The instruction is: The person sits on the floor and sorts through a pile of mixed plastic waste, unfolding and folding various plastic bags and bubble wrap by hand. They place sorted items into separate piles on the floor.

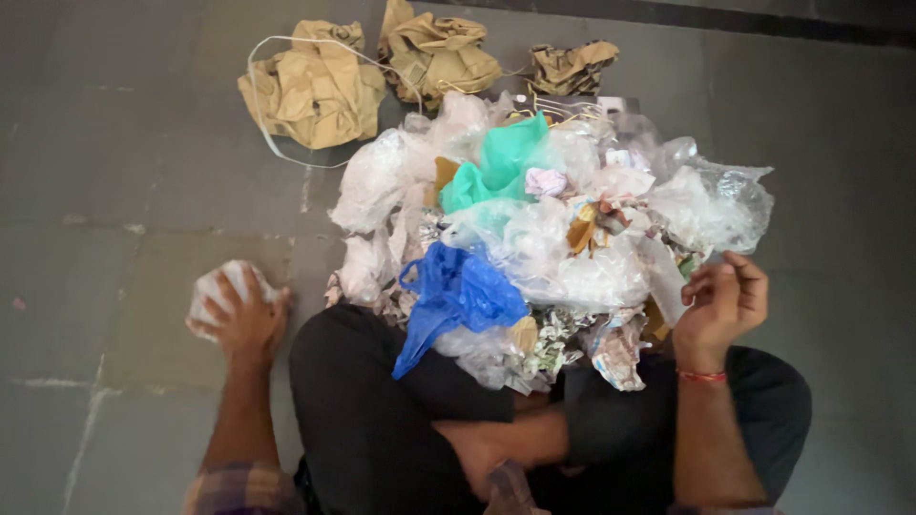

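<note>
Dim, flat indoor light over my view, floor [114, 191] grey and murky, soft shadows only, pale plastic heap [553, 219] brightest, slightly glaring, edges softly blurred, corners darkened

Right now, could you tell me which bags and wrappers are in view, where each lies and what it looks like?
Blue plastic bag: front of the pile, crumpled.
Green plastic bag: top of the pile.
Clear plastic bags: pile's right side.
Brown paper bags: crumpled, on the floor behind.
White wad: gripped in left hand.
</note>
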